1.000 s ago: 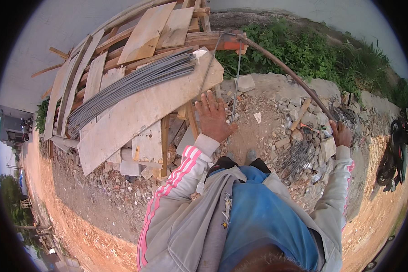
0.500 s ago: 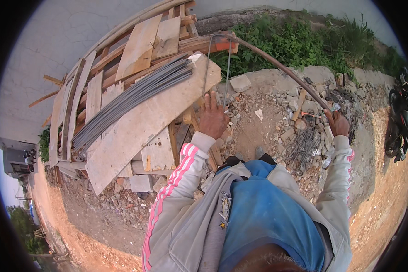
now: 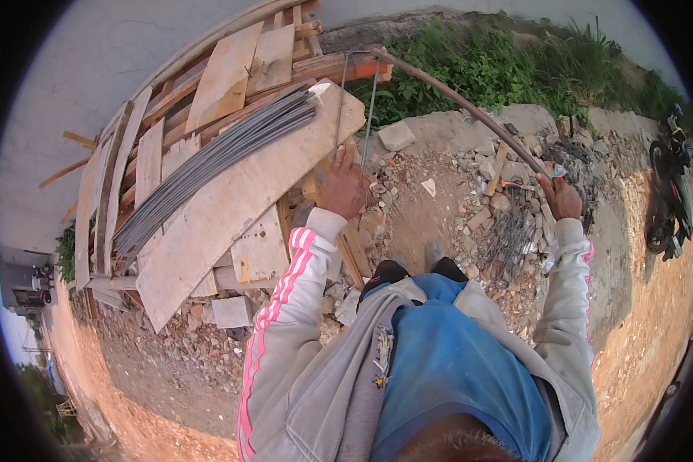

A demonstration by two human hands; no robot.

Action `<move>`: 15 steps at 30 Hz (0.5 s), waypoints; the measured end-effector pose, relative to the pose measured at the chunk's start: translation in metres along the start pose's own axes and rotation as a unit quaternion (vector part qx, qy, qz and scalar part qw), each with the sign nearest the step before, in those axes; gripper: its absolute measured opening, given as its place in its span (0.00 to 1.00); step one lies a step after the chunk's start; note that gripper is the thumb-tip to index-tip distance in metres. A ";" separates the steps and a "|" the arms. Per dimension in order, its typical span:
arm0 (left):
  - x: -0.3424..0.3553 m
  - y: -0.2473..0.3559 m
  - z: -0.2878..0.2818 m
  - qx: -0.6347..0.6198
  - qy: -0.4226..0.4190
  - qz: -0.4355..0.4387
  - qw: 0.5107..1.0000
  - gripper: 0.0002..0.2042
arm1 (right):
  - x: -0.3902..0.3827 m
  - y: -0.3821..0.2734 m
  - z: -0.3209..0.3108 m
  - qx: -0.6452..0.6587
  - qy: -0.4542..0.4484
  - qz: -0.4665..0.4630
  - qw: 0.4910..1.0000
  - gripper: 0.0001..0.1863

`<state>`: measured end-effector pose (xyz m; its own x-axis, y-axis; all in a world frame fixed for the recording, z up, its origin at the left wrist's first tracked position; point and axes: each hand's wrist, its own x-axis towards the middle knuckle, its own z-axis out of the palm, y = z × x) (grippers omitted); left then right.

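Right hand (image 3: 564, 198): closed around near end of brown pipe (image 3: 462, 98) | Pipe far end: at bent rod (image 3: 373, 104) | Left hand (image 3: 343, 191): at rod, fingers extended; hold cannot be determined

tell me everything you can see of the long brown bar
The long brown bar is slender, looks like rusty metal, and appears curved, perhaps partly from the fisheye lens. The right hand grips its near end; from there it slants up and left in the picture, past green plants, to the top of the bent grey rod. Whether they touch is unclear.
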<state>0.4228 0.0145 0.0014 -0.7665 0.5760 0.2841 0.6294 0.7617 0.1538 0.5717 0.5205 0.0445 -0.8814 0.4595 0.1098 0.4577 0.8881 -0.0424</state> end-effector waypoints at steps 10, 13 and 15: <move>-0.005 -0.012 -0.007 -0.079 -0.004 -0.014 0.997 0.13 | -0.030 -0.023 -0.004 0.003 0.027 -0.009 1.000 0.38; -0.003 -0.010 -0.013 -0.088 -0.036 -0.046 0.994 0.13 | -0.028 -0.015 0.008 -0.005 0.071 -0.065 0.995 0.37; -0.003 -0.009 -0.014 -0.078 -0.024 -0.030 0.996 0.13 | -0.024 -0.014 0.004 -0.004 0.042 -0.025 0.999 0.37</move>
<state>0.4210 0.0018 0.0124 -0.8069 0.5467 0.2239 0.5907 0.7425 0.3158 0.5860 0.4974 0.0382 -0.8904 0.4115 0.1946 0.4146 0.9096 -0.0266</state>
